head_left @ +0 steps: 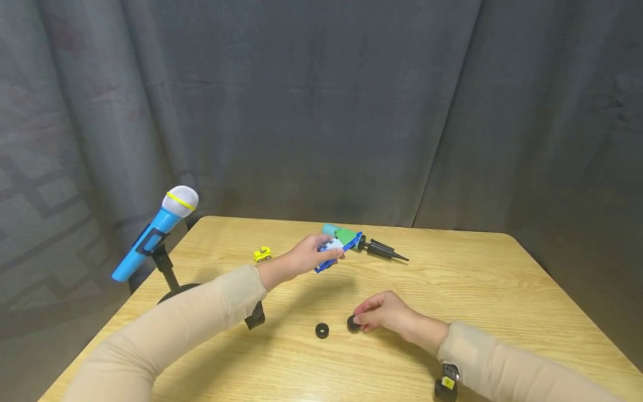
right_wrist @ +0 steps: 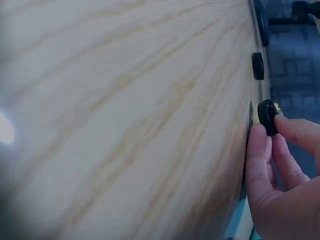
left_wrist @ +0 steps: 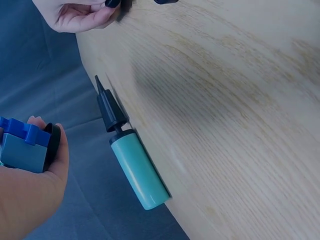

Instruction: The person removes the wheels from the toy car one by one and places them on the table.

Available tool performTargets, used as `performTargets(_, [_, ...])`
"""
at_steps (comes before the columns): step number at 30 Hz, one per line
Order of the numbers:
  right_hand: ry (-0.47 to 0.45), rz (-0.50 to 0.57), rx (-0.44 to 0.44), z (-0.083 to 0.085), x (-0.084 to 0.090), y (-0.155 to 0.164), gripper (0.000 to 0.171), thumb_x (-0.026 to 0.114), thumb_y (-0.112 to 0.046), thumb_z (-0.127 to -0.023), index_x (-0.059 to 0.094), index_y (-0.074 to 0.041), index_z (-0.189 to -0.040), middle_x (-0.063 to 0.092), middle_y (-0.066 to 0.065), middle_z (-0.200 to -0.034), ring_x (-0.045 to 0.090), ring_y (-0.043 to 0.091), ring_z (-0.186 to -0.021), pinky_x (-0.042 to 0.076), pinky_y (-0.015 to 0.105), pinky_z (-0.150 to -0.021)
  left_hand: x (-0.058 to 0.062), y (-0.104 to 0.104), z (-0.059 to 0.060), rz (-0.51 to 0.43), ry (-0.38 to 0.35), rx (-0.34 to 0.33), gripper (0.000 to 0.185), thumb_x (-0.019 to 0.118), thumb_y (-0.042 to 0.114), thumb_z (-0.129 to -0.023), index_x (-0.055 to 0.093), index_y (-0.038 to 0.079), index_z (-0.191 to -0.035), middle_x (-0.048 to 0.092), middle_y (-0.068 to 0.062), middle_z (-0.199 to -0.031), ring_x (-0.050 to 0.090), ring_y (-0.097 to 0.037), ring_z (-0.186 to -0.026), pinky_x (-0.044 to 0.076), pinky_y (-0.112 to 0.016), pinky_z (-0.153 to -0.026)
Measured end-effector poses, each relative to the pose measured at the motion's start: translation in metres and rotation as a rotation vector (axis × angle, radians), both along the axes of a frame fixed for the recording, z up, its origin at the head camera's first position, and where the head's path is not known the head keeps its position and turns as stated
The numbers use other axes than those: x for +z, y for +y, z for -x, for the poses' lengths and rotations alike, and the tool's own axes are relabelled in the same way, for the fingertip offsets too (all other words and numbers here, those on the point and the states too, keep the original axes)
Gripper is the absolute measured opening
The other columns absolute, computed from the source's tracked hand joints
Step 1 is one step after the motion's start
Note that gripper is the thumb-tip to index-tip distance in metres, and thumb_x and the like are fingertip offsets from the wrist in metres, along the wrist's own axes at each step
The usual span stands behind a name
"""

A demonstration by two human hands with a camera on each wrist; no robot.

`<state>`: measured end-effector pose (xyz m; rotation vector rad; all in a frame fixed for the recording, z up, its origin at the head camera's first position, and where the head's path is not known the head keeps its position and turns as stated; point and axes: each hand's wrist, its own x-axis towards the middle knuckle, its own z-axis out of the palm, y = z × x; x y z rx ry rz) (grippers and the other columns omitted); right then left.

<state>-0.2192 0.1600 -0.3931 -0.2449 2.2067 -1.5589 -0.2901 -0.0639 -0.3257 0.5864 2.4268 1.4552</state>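
Light wood-grain table [head_left: 502, 290], grey curtain behind. At its left edge, a blue plastic toy microphone with white mesh head [head_left: 156, 231] tilts in a black stand.

Teal cylindrical hand pump with black tapered nozzle [head_left: 374, 247] lies on its side at the far middle, just beside the left hand but apart from it.

Left hand [head_left: 308, 257], raised above the table, grips a blue, white and green plastic brick-built toy body [head_left: 339, 248]; fingers curl round its near end. The left wrist view shows a black wheel mounted on it against the palm. Judged light and rigid, but press-fit: a squeeze across the joints could pop bricks loose. Best held along the solid base, as now.

Small yellow toy car [head_left: 262, 254] sits on the table left of that hand.

Right hand [head_left: 384, 312], low on the table near the front, pinches a small black rubber toy wheel [head_left: 353, 322] between thumb and fingertips. Likely light, slightly grippy, prone to rolling; hold at the rim.

A second loose black wheel [head_left: 322, 330] lies flat just to its left, not touching.
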Motion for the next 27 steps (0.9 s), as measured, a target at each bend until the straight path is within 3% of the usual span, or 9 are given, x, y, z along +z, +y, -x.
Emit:
performTargets(13, [0.105,-0.118,0.071,-0.0038,-0.0012,-0.0045,0.016,0.076,-0.009,-0.082,0.073,0.003,-0.092,0.073,0.008,-0.083,0.066,0.013,-0.068,0.056,0.032,-0.067,0.0009,-0.0003,-0.0010,0.016,0.005,0.009,0.051,0.058,0.034,-0.097,0.050,0.001,-0.136,0.070,-0.012,-0.113,0.066,-0.018,-0.097,0.051,-0.030,-0.081])
performTargets(19, [0.109,-0.121,0.093,-0.0025,0.0000,-0.0047,0.015,0.076,-0.008,-0.081,0.074,0.003,-0.092,0.074,0.011,-0.084,0.067,0.014,-0.068,0.056,0.032,-0.066,0.0025,0.0000,-0.0032,0.011,0.007,0.008,0.048,0.058,0.034,-0.097,0.053,0.002,-0.133,0.071,-0.005,-0.109,0.066,-0.016,-0.097,0.051,-0.031,-0.083])
performTargets(27, [0.075,-0.086,0.129,0.0023,0.0028,-0.0006,0.020,0.069,-0.013,-0.088,0.072,0.005,-0.096,0.073,0.010,-0.081,0.066,0.013,-0.066,0.057,0.031,-0.068,0.0000,0.0011,-0.0033,-0.013,0.000,0.007,0.044,0.057,0.032,-0.098,0.054,0.000,-0.129,0.070,-0.007,-0.106,0.065,-0.016,-0.091,0.051,-0.027,-0.075])
